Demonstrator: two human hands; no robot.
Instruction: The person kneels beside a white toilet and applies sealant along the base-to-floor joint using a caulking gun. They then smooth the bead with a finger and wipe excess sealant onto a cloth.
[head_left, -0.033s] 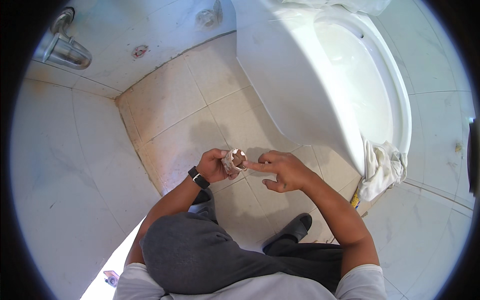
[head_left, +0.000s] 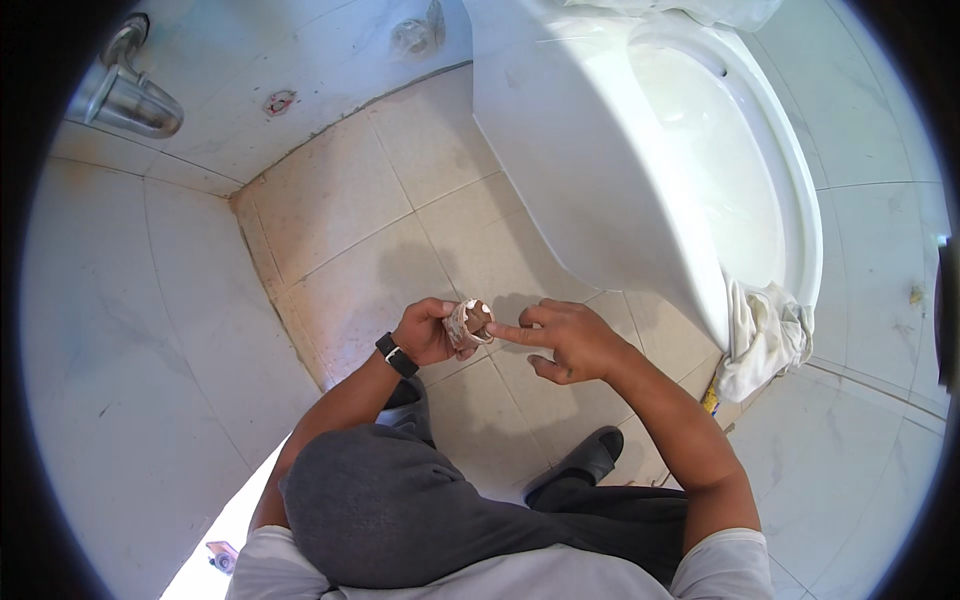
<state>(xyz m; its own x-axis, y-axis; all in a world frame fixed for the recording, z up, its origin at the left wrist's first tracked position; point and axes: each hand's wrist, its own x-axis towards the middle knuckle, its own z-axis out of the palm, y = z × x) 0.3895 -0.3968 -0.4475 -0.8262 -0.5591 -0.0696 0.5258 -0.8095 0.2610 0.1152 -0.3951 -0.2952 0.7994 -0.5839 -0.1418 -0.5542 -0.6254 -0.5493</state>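
Note:
My left hand, with a black watch at its wrist, is closed around a short, hollow cylinder. The cylinder looks whitish and rough outside, brown inside, with white patches on its rim; its exact kind is not clear. From the right, my right hand reaches in with the index finger stretched out, its tip at the cylinder's open mouth. The thumb stands apart below that finger and the other fingers are partly bent. Nothing shows in the right hand.
A large white basin stands ahead to the right, a white cloth draped over its near end. Metal pipe fittings jut from the wall at far left. Beige floor tiles lie below, with marbled wall tiles at left.

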